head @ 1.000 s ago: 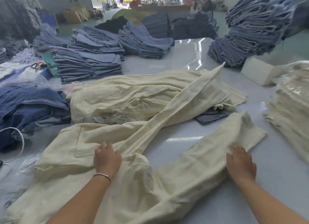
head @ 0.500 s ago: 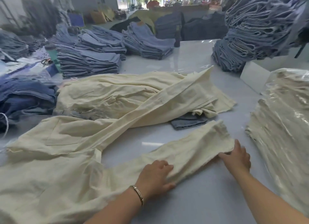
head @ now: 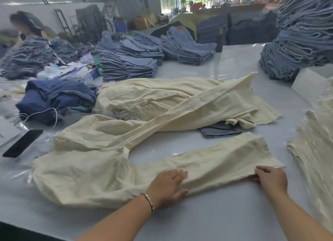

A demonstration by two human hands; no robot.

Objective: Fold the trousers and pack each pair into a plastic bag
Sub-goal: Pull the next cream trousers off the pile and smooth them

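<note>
Trousers (head: 111, 170) of cream cloth lie unfolded on a pale grey, glossy table (head: 225, 215), waist toward 9 o'clock, one leg running along the near edge toward 3 o'clock, the other slanting away toward 1 o'clock. Left hand (head: 168, 185), a bracelet (head: 148, 202) on its wrist, rests flat on the near leg with fingers straight and spread, gripping nothing. Right hand (head: 271, 179) lies at the hem of that leg; its fingers are relaxed on the cloth edge, and whether the thumb pinches the hem cannot be told.

Surroundings: a large workshop hall with an open doorway at 12 o'clock showing daylight. A second cream pair (head: 162, 98) is heaped behind, the slanting leg crossing over it; a small grey-blue folded piece (head: 220, 130) shows beneath it. Stacks of folded jeans (head: 126, 68) stand at 11 o'clock, a taller pile (head: 297, 42) at 2 o'clock, loose dark blue garments (head: 57, 98) at 10 o'clock. A dark phone (head: 22, 142) lies at 9 o'clock, a white cable (head: 41, 113) just beyond it. A second person (head: 25, 25) sits at far 10 o'clock.

Containers: at 3 o'clock a stack of cream trousers in clear plastic bags (head: 313, 158); a white box (head: 310, 84) stands behind it, contents unseen.
</note>
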